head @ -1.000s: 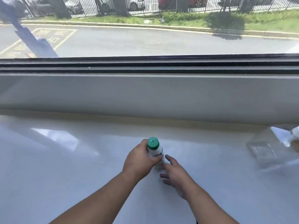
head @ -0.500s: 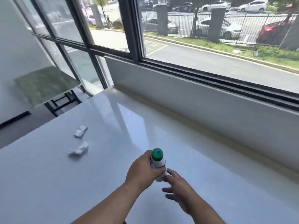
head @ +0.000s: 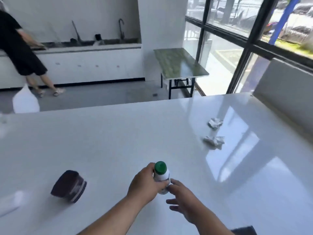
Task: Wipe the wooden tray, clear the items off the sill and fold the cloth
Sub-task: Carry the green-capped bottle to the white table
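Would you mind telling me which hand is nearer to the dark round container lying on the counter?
Left. The left hand, gripping the green-capped bottle, is nearer the dark container; the right hand lies farther away, beyond the bottle.

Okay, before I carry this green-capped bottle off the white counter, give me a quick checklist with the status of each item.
1. Left hand wrapped around the bottle: ok.
2. Green cap seated on the bottle: ok.
3. Right hand free, fingers open beside the bottle's base: ok.
4. Counter cleared: not ok, two crumpled paper wads and a dark round container remain.
5. Bottle lifted or resting on the counter: cannot tell.
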